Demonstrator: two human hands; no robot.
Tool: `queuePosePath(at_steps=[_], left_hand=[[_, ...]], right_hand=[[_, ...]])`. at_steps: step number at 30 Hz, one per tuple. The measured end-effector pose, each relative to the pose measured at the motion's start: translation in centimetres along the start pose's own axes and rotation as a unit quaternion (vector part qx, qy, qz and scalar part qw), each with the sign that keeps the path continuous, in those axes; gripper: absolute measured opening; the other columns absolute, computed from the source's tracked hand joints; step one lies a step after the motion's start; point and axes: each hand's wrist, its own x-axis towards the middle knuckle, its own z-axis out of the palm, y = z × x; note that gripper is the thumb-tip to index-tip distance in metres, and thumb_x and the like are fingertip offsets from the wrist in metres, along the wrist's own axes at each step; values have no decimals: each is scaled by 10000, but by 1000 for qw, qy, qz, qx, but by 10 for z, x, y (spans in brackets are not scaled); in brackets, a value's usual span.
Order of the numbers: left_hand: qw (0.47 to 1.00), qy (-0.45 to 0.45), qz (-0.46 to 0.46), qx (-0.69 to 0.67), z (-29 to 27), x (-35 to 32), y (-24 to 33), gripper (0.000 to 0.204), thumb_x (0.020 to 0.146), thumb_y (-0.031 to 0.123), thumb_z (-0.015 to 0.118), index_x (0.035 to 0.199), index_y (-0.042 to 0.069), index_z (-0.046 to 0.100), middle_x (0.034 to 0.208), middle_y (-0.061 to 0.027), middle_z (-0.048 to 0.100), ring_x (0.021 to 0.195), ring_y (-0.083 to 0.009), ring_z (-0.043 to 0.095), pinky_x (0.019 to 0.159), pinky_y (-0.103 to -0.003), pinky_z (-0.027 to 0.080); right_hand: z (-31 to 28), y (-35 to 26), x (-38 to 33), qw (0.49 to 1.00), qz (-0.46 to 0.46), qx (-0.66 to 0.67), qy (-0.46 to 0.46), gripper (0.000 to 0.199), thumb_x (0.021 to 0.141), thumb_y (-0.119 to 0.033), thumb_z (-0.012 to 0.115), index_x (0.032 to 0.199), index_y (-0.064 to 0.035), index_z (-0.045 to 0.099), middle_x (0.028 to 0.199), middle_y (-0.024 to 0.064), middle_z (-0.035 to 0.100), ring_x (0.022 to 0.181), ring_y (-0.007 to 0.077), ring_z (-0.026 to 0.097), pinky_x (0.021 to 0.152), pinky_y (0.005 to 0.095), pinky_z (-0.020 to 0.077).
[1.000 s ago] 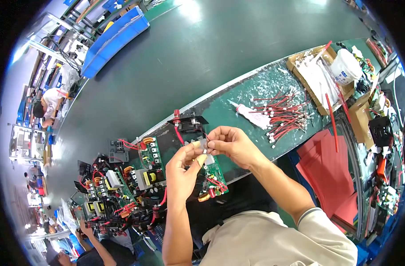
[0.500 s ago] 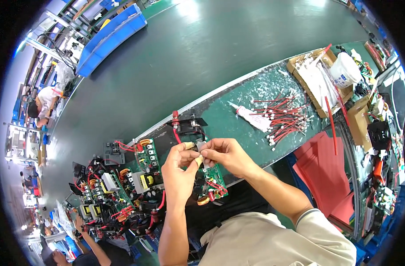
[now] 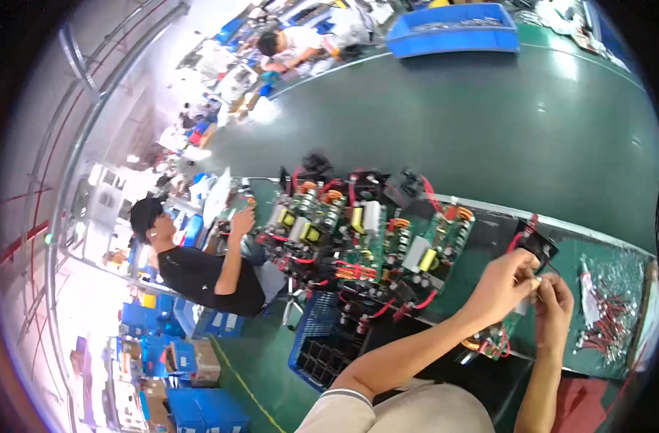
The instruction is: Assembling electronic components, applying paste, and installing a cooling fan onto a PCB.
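My left hand (image 3: 504, 287) and my right hand (image 3: 555, 307) meet fingertip to fingertip at the right side of the bench, both closed in a pinch. Whatever lies between the fingers is too small and covered to make out. Just beyond them stands a black panel (image 3: 542, 247) with a red terminal and wires. Under my hands is a green circuit board (image 3: 504, 333), mostly hidden by them. To the right of my right hand lie a white tube (image 3: 587, 292) with a pointed nozzle and a heap of red and black wire leads (image 3: 609, 325).
Several circuit boards (image 3: 423, 245) with coils and wires crowd the bench to the left. A blue basket (image 3: 295, 361) sits below them. A co-worker in black (image 3: 210, 278) is at the far left. Across the green surface stands a blue bin (image 3: 452, 45). Red sheets (image 3: 578, 404) lie at lower right.
The view has swung left, so my hands and the bench appear further right and the co-worker shows more fully. My hands stay together, fingertips pinched.
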Motion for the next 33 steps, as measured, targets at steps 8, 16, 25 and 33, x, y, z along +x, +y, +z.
queuePosePath(at_steps=[8,16,25,33], left_hand=[[984,-68,106,129,-44,23,5,362,788,-27,693,1131,14,583,1063,-84,620,1017,-186,604,866,-301,508],[854,-260,39,449,-30,91,4,975,605,198,849,1439,149,346,1469,-182,304,1353,-359,335,1089,-417,351],[909,-38,145,388,-14,30,-15,601,620,48,844,1121,29,513,1260,-199,440,1162,-387,469,966,-449,416],[926,-8,130,355,-26,24,-26,449,639,7,841,957,7,525,1261,-171,441,1150,-284,502,857,-335,524]], right_hand=[[15,-26,20,999,46,3,11,131,925,-127,594,971,-7,619,875,40,624,788,117,629,694,244,505],[-38,-32,36,909,-31,-416,12,125,922,-63,565,991,33,604,831,80,661,785,134,648,710,282,516],[-43,-23,58,846,-160,-502,-80,84,815,-74,592,848,-1,618,878,189,623,842,381,610,764,442,496],[-36,-13,82,784,-156,-570,-193,75,744,-66,613,766,0,639,859,186,629,846,375,630,739,447,516]])
